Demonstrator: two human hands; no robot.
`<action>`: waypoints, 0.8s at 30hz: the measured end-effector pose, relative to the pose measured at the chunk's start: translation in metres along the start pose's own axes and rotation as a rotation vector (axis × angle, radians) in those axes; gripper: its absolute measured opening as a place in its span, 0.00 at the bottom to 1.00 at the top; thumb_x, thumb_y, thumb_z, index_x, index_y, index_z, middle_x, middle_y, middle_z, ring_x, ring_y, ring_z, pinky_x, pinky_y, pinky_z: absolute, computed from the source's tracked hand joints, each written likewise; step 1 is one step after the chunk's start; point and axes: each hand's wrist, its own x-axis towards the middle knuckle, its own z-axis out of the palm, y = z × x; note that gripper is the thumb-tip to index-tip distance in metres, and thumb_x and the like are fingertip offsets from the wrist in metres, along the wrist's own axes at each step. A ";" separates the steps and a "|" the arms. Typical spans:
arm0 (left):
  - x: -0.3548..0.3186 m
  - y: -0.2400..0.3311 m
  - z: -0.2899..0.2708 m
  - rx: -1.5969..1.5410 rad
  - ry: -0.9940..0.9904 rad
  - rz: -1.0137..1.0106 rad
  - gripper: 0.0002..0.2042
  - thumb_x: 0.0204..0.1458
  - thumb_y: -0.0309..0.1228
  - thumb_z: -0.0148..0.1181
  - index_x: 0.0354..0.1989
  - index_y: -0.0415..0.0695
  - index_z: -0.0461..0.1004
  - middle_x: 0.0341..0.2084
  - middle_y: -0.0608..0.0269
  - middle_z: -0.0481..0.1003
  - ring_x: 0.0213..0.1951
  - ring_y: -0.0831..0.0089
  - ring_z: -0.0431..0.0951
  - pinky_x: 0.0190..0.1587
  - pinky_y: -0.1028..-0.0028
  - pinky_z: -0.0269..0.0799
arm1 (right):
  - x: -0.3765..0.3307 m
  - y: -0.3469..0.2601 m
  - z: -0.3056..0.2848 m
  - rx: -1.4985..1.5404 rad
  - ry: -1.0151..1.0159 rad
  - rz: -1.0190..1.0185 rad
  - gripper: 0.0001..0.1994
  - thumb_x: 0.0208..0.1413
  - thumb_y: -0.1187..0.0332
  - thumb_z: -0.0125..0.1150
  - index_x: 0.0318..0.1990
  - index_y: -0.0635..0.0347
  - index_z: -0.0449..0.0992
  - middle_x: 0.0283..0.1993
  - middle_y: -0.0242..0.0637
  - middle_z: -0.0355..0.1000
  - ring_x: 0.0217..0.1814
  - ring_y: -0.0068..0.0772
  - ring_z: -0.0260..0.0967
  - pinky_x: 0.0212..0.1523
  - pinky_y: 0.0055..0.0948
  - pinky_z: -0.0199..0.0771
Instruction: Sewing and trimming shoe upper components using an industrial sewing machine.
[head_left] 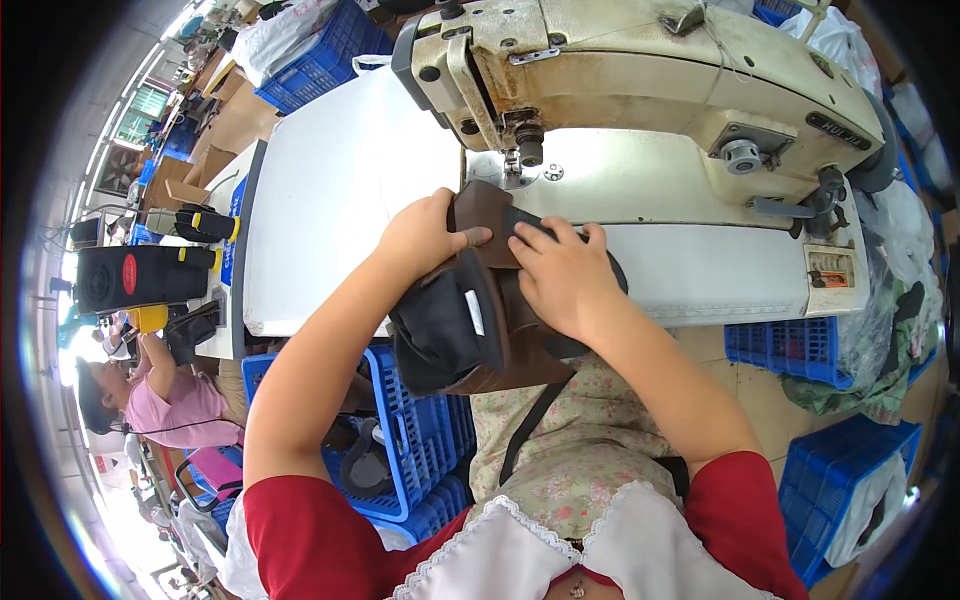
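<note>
brown-black piece point(450, 325) sat between both hands, long axis running from presser foot point(515, 172) back toward lap point(590, 425), lower end hanging past front edge of white table point(340, 190). top end right by foot, couldn't tell if any was under it. left hand point(425, 237) gripped piece's left side, thumb on top, some fingers hidden. right hand point(565, 280) lay over dark flap point(522, 217); couldn't tell if pinching or just pressing. neither hand clearly nearer foot. underside totally hidden.

Free tabletop point(335, 190) left, sewing machine point(630, 80) ahead
</note>
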 end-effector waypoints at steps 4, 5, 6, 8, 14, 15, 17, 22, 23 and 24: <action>0.001 0.005 0.005 0.068 0.097 -0.065 0.37 0.44 0.64 0.64 0.40 0.34 0.71 0.36 0.41 0.78 0.42 0.46 0.79 0.46 0.58 0.74 | 0.012 0.010 -0.009 0.068 0.018 0.083 0.14 0.52 0.63 0.59 0.44 0.54 0.81 0.54 0.37 0.74 0.57 0.40 0.66 0.53 0.45 0.65; 0.002 0.005 0.005 0.067 0.093 -0.068 0.37 0.44 0.64 0.64 0.40 0.34 0.71 0.36 0.41 0.78 0.42 0.46 0.79 0.46 0.58 0.74 | 0.015 0.012 -0.010 0.102 0.011 0.108 0.12 0.51 0.64 0.60 0.40 0.55 0.82 0.52 0.37 0.74 0.54 0.41 0.67 0.50 0.44 0.67; 0.004 0.005 0.005 0.069 0.089 -0.060 0.37 0.44 0.64 0.63 0.40 0.33 0.71 0.36 0.40 0.78 0.42 0.47 0.79 0.46 0.57 0.74 | 0.017 0.014 -0.007 0.096 0.068 0.087 0.08 0.50 0.64 0.61 0.34 0.56 0.82 0.47 0.40 0.75 0.48 0.44 0.69 0.45 0.44 0.72; 0.008 0.003 0.005 0.071 0.079 -0.058 0.38 0.45 0.64 0.62 0.39 0.33 0.71 0.35 0.40 0.78 0.42 0.47 0.80 0.46 0.57 0.74 | 0.026 0.017 -0.017 0.125 -0.067 0.150 0.10 0.51 0.64 0.61 0.39 0.55 0.82 0.49 0.41 0.74 0.49 0.47 0.69 0.48 0.44 0.72; 0.025 0.015 0.007 0.100 0.048 0.053 0.38 0.46 0.65 0.60 0.39 0.32 0.73 0.35 0.42 0.78 0.42 0.48 0.80 0.46 0.58 0.74 | 0.054 0.046 -0.031 0.182 -0.355 0.284 0.08 0.51 0.66 0.64 0.37 0.56 0.79 0.36 0.45 0.77 0.43 0.51 0.74 0.44 0.45 0.72; 0.027 0.017 0.006 0.092 0.026 0.046 0.39 0.46 0.67 0.59 0.41 0.33 0.73 0.36 0.41 0.78 0.43 0.48 0.79 0.47 0.58 0.74 | 0.054 0.050 -0.032 0.182 -0.360 0.288 0.08 0.51 0.66 0.64 0.37 0.56 0.79 0.36 0.45 0.77 0.43 0.51 0.74 0.44 0.45 0.72; 0.029 0.019 0.005 0.080 -0.002 0.039 0.41 0.46 0.68 0.58 0.43 0.33 0.73 0.37 0.40 0.78 0.43 0.48 0.79 0.47 0.59 0.73 | 0.053 0.059 -0.034 0.303 -0.231 0.300 0.07 0.51 0.67 0.63 0.37 0.56 0.78 0.34 0.45 0.78 0.41 0.50 0.76 0.44 0.44 0.74; 0.028 0.022 -0.001 0.113 -0.036 0.000 0.41 0.46 0.68 0.58 0.42 0.32 0.74 0.37 0.41 0.78 0.43 0.48 0.79 0.47 0.59 0.73 | 0.053 0.070 -0.030 0.418 -0.288 0.340 0.11 0.52 0.64 0.64 0.41 0.57 0.77 0.40 0.45 0.78 0.44 0.49 0.75 0.45 0.43 0.73; 0.030 0.020 -0.001 0.113 -0.042 -0.001 0.41 0.46 0.68 0.58 0.42 0.32 0.74 0.37 0.41 0.78 0.43 0.48 0.79 0.47 0.59 0.73 | 0.056 0.073 -0.031 0.426 -0.327 0.331 0.12 0.53 0.64 0.64 0.43 0.57 0.76 0.36 0.43 0.77 0.39 0.43 0.74 0.41 0.39 0.72; 0.032 0.019 -0.001 0.107 -0.032 0.056 0.39 0.47 0.66 0.58 0.41 0.33 0.75 0.37 0.42 0.79 0.43 0.49 0.79 0.47 0.59 0.73 | 0.059 0.077 -0.031 0.435 -0.366 0.321 0.14 0.53 0.64 0.65 0.46 0.56 0.75 0.32 0.41 0.76 0.35 0.38 0.74 0.38 0.36 0.71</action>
